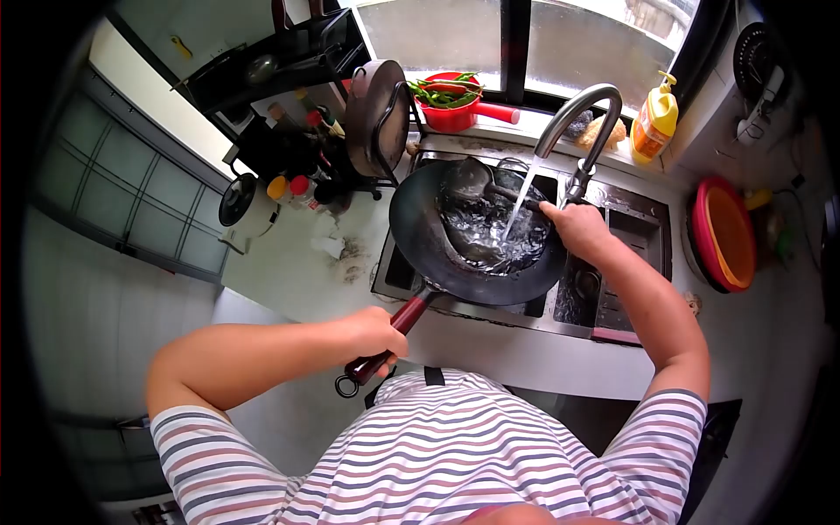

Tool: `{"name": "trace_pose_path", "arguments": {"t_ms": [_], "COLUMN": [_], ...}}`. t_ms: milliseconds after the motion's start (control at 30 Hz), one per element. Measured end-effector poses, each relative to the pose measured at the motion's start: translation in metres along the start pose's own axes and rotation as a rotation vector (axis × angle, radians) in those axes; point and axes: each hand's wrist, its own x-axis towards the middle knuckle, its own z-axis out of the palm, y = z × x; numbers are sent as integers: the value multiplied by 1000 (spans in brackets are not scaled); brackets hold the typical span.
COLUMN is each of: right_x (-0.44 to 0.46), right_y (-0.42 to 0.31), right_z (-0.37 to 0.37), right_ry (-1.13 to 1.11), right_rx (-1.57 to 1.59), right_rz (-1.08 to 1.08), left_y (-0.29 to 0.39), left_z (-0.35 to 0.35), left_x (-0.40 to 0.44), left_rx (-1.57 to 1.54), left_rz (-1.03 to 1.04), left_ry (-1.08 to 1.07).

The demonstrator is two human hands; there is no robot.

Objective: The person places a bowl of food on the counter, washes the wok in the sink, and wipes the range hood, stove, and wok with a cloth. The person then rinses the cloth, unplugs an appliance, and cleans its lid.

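A dark wok [420,254] rests tilted over the sink [573,328], with rippling water [490,241] in it. My left hand [378,336] is closed around its red-brown handle [409,315]. On the right, my right hand [577,229] grips the handle end of a dark wok spatula [468,180], whose broad head lies inside the wok toward the back. From the curved metal faucet [560,118], a stream of water falls into the wok between the spatula and my right hand. Part of the spatula's handle is blurred by the splashing.
A red colander [451,118] of green peppers and a yellow soap bottle [654,118] stand on the windowsill. An upright pan [372,131] and several bottles crowd the left counter, near a small pot [249,210]. Stacked basins [726,234] lean at right.
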Motion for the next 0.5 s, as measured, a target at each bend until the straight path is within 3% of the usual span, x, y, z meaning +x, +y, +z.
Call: {"name": "trace_pose_path", "arguments": {"t_ms": [200,367,500], "right_x": [31,-4,-31], "right_y": [-1,-11,6], "right_z": [-55,-105,-151], "right_ry": [87,90,-343], "right_rx": [-144,-216,114], "right_rz": [-295,-500,-306], "left_y": [-14,-24,-30], "left_z": [0,-3,-7], "left_x": [14,25,31], "left_rx": [-58,-62,-41], "left_rz": [54,66,82], "left_ry": [1,2,-8]}}
